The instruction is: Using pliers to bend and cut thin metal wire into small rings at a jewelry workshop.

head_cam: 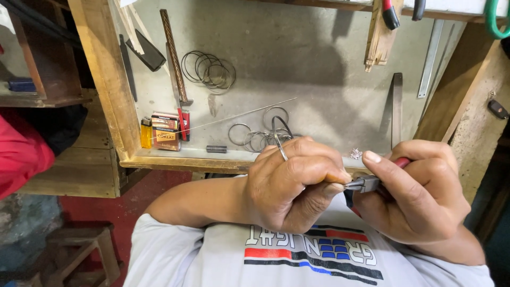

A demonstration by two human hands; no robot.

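The left hand (289,183) is closed, pinching a wire ring (280,139) whose loop rises above its knuckles, while the right hand (419,194) grips one pair of red-handled pliers (369,183), their tip meeting the left fingertips. It looks like the ring is being bent or closed, which calls for a steady squeeze. Beyond the hands, the tabletop (297,69) carries two clusters of rings (210,69), too overlapped to count.

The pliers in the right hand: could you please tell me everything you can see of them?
The pliers are small, with grey metal jaws and red handles. Only the jaw end and a bit of red grip show; the rest is hidden inside the right hand, which wraps the handles. They lie roughly level, tip pointing towards the left hand, whose thumb and forefinger pinch right at the tip. The jaws look closed; what they grip is too small to tell.
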